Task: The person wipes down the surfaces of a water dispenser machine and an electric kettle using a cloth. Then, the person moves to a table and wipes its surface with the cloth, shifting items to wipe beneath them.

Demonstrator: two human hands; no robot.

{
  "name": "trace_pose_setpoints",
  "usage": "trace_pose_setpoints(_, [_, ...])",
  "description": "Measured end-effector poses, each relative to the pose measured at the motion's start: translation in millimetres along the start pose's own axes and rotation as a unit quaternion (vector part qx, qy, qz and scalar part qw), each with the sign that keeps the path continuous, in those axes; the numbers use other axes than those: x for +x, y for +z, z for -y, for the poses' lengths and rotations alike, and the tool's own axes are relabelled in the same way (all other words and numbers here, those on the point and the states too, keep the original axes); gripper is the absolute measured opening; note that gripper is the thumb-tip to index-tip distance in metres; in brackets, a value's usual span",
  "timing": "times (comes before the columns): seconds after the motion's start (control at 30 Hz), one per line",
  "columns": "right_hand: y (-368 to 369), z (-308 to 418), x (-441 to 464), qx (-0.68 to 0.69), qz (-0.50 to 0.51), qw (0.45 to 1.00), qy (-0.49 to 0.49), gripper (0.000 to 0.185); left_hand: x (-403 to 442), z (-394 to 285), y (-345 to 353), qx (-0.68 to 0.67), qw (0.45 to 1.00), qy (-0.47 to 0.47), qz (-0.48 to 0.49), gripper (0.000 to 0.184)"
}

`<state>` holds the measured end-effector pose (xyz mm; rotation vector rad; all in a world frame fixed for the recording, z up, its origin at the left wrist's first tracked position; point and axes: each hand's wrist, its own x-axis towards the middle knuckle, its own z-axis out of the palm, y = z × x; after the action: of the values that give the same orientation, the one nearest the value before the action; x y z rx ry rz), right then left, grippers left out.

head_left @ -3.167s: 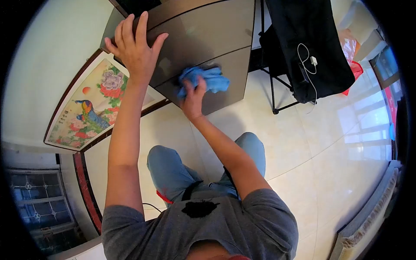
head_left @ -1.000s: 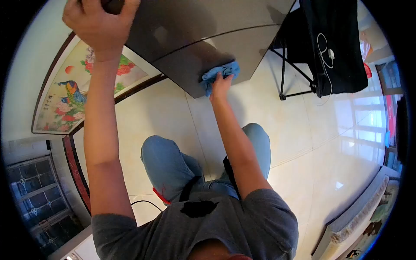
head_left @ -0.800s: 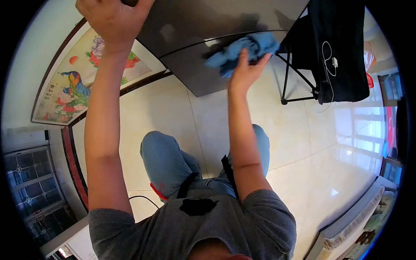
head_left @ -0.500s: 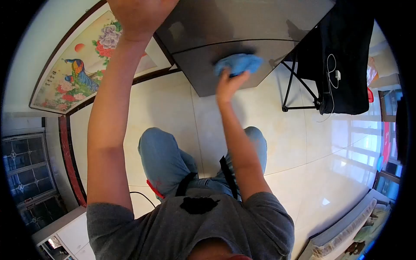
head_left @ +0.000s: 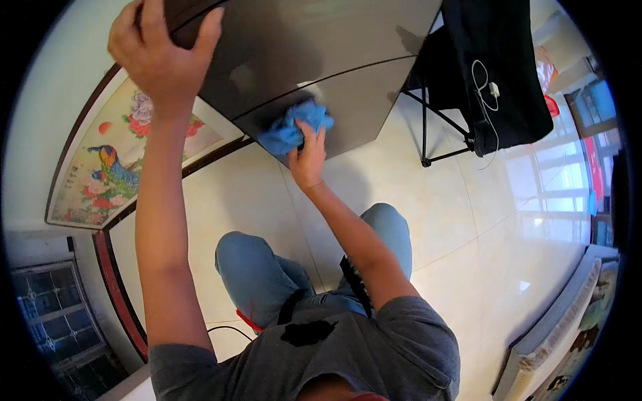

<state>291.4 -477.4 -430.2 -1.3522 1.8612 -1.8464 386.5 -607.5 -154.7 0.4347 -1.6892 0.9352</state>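
Observation:
A dark grey glossy cabinet (head_left: 361, 100) with curved seams across its front fills the top middle. My right hand (head_left: 309, 157) presses a crumpled blue cloth (head_left: 296, 127) against its lower panel, near the left edge and below a seam. My left hand (head_left: 164, 63) rests on the cabinet's upper left edge, fingers spread, with the thumb on the front and some fingertips hidden behind the edge.
A framed peacock and flower picture (head_left: 114, 160) leans at the left. On the right stands a black folding chair (head_left: 498, 73) with a white cable (head_left: 483, 87) on it. A cushioned seat (head_left: 555, 327) is at the lower right, and pale floor tiles (head_left: 455, 220) lie below.
My right hand has carried the cloth left and down across the lower panel, after sweeping to and fro. My left hand stays at the cabinet's upper edge. The view has shifted.

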Motion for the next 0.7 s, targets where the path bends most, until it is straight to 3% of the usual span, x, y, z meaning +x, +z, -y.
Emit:
trace_pose_setpoints(0.07, [-17, 10, 37, -0.063, -0.085, 0.989, -0.099, 0.067, 2, -2, -5, 0.016, 0.999, -0.005, 0.034, 0.067])
trace_pose_setpoints(0.13, [-25, -8, 65, -0.149, -0.197, 0.962, -0.116, 0.060, 2, -2, -7, 0.014, 0.999, -0.007, 0.037, 0.067])
trace_pose_setpoints(0.23, [-40, -69, 88, -0.176, -0.259, 0.949, -0.044, 0.059, 2, 0, -4, 0.018, 0.999, -0.010, 0.036, 0.067])
trace_pose_setpoints(0.3, [-48, -128, 85, -0.005, -0.302, 0.952, 0.040, 0.061, 2, 1, -5, 0.019, 0.999, -0.002, 0.034, 0.067])
trace_pose_setpoints(0.37, [-49, -190, 57, 0.124, -0.239, 0.943, 0.195, 0.062, 2, -1, -7, 0.030, 0.999, -0.004, 0.042, 0.067])
trace_pose_setpoints(0.43, [-41, -205, 30, 0.256, -0.190, 0.870, 0.376, 0.059, 1, 0, -4, 0.041, 0.998, -0.004, 0.047, 0.067])
trace_pose_setpoints(0.5, [-26, -190, 17, 0.205, -0.161, 0.862, 0.436, 0.058, -2, 6, -1, -0.021, 1.000, -0.018, 0.015, 0.070])
trace_pose_setpoints(0.57, [-7, -163, 15, 0.080, -0.150, 0.872, 0.458, 0.054, -2, 9, -4, -0.005, 0.999, -0.010, 0.033, 0.070])
trace_pose_setpoints(0.67, [-1, -98, 18, 0.042, -0.146, 0.935, 0.321, 0.062, -2, 18, -7, 0.019, 0.998, 0.002, 0.061, 0.071])
trace_pose_setpoints(0.7, [-11, -73, 32, 0.042, -0.147, 0.933, 0.325, 0.062, -2, 18, -7, 0.029, 0.997, 0.006, 0.069, 0.071])
